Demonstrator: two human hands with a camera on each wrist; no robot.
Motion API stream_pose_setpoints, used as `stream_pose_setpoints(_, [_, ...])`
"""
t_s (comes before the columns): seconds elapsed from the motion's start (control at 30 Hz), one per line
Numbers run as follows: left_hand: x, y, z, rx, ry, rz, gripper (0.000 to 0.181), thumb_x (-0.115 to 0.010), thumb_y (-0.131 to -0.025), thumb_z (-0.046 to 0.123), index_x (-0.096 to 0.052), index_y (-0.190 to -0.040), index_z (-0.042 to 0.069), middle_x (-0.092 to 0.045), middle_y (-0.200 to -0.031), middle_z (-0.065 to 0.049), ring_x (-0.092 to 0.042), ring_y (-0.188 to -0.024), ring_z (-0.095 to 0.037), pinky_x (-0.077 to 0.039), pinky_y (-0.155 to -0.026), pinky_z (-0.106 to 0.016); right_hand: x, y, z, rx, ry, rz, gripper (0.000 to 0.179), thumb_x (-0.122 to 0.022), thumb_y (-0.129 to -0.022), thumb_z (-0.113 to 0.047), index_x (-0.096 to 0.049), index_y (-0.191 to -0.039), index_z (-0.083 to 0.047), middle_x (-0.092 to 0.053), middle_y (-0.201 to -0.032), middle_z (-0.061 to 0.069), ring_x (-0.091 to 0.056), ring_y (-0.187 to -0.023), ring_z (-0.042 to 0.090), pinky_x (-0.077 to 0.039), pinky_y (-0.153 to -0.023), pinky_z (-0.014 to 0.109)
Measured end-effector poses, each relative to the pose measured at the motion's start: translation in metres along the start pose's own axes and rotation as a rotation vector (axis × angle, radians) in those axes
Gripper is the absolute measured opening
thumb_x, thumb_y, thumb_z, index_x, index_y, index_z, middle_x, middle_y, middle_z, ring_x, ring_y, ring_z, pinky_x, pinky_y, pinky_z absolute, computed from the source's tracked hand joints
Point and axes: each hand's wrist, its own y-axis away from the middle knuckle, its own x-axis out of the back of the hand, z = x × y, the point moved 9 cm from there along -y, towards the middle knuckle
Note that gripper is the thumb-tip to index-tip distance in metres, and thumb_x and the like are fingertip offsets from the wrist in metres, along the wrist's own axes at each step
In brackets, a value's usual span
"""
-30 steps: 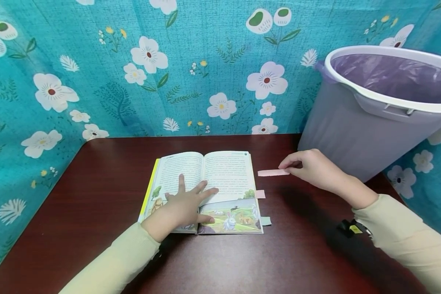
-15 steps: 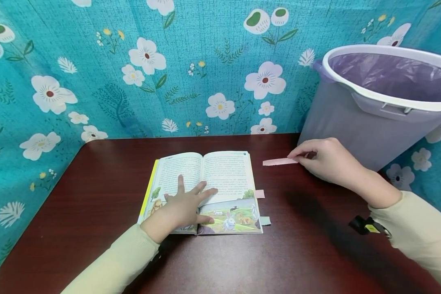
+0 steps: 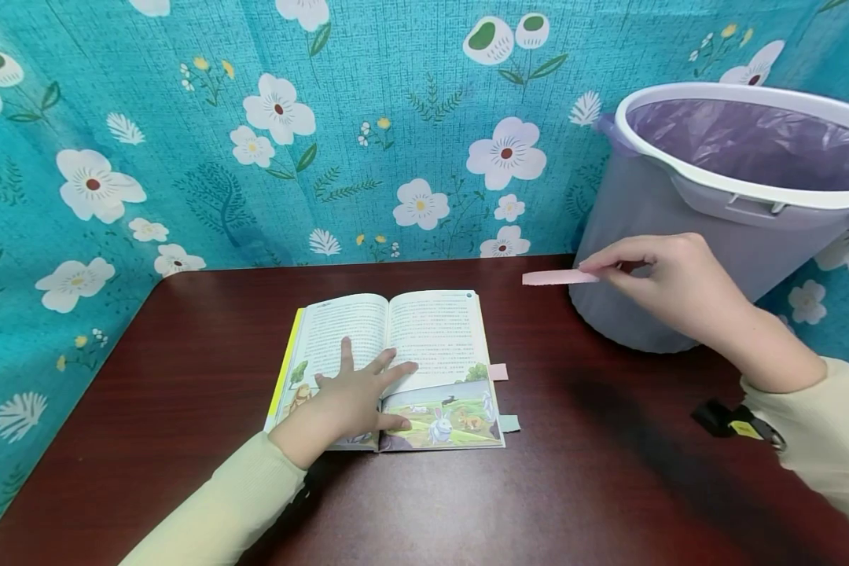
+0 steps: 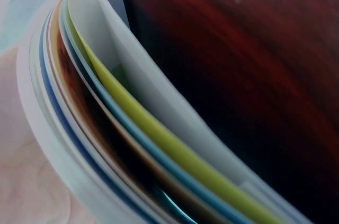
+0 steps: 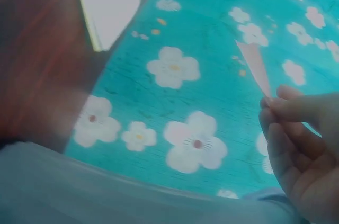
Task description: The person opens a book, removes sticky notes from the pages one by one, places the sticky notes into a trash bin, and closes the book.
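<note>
An open book [image 3: 435, 330] with printed text and a rabbit picture lies on the dark red table. My left hand [image 3: 350, 397] rests on it with fingers spread across the middle fold. Between thumb and fingertips, my right hand [image 3: 672, 275] pinches the end of a pink paper strip [image 3: 555, 277], held out level in front of the bin. In the right wrist view the strip [image 5: 255, 68] points up from the fingertips. A pink tab [image 3: 498, 372] and a pale green tab [image 3: 509, 424] stick out from the book's right edge. Page edges [image 4: 159, 123], curved and close, fill the left wrist view.
A grey-purple bin [image 3: 637, 204] with a white rim and a plastic liner stands at the table's back right. Behind the table [image 3: 184, 377] hangs a teal flowered curtain [image 3: 368, 71].
My right hand has moved up and to the right, carrying the pink paper strip toward the bin. The left hand stays spread on the book.
</note>
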Motion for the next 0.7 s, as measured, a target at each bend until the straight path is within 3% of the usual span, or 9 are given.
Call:
stream_pose_setpoints(0.1, [0.001,0.0,0.0,-0.003,0.005,0.002,0.081,-0.076,-0.086,0.057,-0.041,-0.157,0.039,-0.025,-0.169,-0.002,0.007,-0.146,-0.062,-0.026,-0.09,-0.089,0.015,-0.003,-0.005,0.014,0.014,0.034,0.028,-0.081,-0.076,0.016,-0.083,-0.092,-0.008,-0.076,-0.084,0.002,-0.052,-0.074,-0.015,-0.04,-0.069,0.005])
stream_pose_setpoints(0.27, [0.002,-0.001,0.0,-0.007,0.01,0.009,0.082,-0.077,-0.087,0.057,-0.04,-0.157,0.039,-0.024,-0.169,-0.003,0.007,-0.146,-0.062,-0.025,-0.09,-0.089,0.039,-0.009,-0.014,0.039,0.051,0.089,0.028,-0.079,-0.078,0.015,-0.083,-0.092,-0.009,-0.072,-0.088,-0.017,-0.05,-0.073,-0.015,-0.038,-0.07,0.006])
stream_pose_setpoints(0.47, [0.004,-0.002,-0.001,-0.006,0.014,0.009,0.082,-0.077,-0.086,0.057,-0.04,-0.158,0.039,-0.024,-0.169,-0.002,0.008,-0.146,-0.061,-0.024,-0.091,-0.089,0.052,-0.012,-0.017,0.01,0.085,0.098,0.027,-0.08,-0.08,0.013,-0.084,-0.094,-0.01,-0.067,-0.091,-0.028,-0.049,-0.073,-0.013,-0.036,-0.068,0.007])
stream_pose_setpoints(0.63, [0.005,-0.003,-0.001,-0.008,0.013,0.009,0.082,-0.076,-0.086,0.057,-0.04,-0.158,0.039,-0.023,-0.169,-0.002,0.009,-0.146,-0.061,-0.025,-0.091,-0.089,0.067,-0.012,-0.018,-0.006,0.053,0.133,0.026,-0.077,-0.083,0.014,-0.083,-0.097,-0.007,-0.058,-0.099,-0.04,-0.055,-0.081,-0.011,-0.038,-0.071,0.009])
stream_pose_setpoints(0.7, [0.005,-0.003,-0.001,-0.008,0.012,0.013,0.082,-0.076,-0.086,0.057,-0.04,-0.158,0.039,-0.024,-0.169,-0.002,0.008,-0.146,-0.061,-0.025,-0.091,-0.089,0.074,-0.012,-0.016,-0.02,0.031,0.156,0.024,-0.075,-0.085,0.013,-0.083,-0.097,-0.006,-0.061,-0.102,-0.037,-0.058,-0.086,-0.011,-0.04,-0.073,0.009])
